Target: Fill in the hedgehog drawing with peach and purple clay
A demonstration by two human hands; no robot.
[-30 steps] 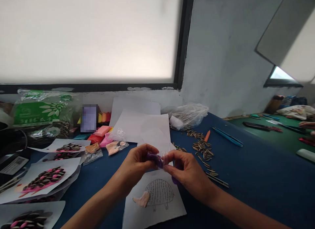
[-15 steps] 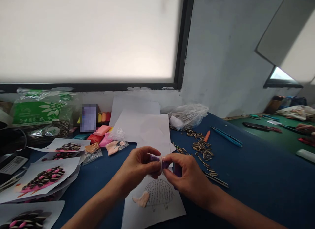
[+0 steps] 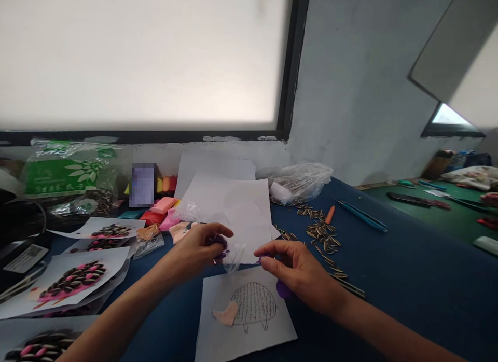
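My left hand [image 3: 196, 248] holds dark purple clay [image 3: 220, 246], with a clear plastic wrapper [image 3: 234, 258] hanging below the fingers. To its right, my right hand [image 3: 295, 266] pinches a small bit of purple clay between thumb and forefinger. A larger purple clay lump [image 3: 284, 290] shows under that hand, partly covered by it. In front of me lies a white sheet [image 3: 218, 346] with a pencil hedgehog [image 3: 254, 304]. Peach clay [image 3: 227, 315] covers the hedgehog's face.
Sunflower seeds [image 3: 322, 235], an orange crayon-like stick [image 3: 330, 214] and blue tweezers [image 3: 361, 216] lie to the right. Finished hedgehog pictures [image 3: 73, 279] are stacked at left. Clay packets [image 3: 163, 205], blank paper [image 3: 245, 206] and plastic bags [image 3: 299, 180] stand along the wall.
My hands were together on the wrapped purple clay and have moved apart, the left one going left with the wrapper. The hedgehog sheet is now less covered.
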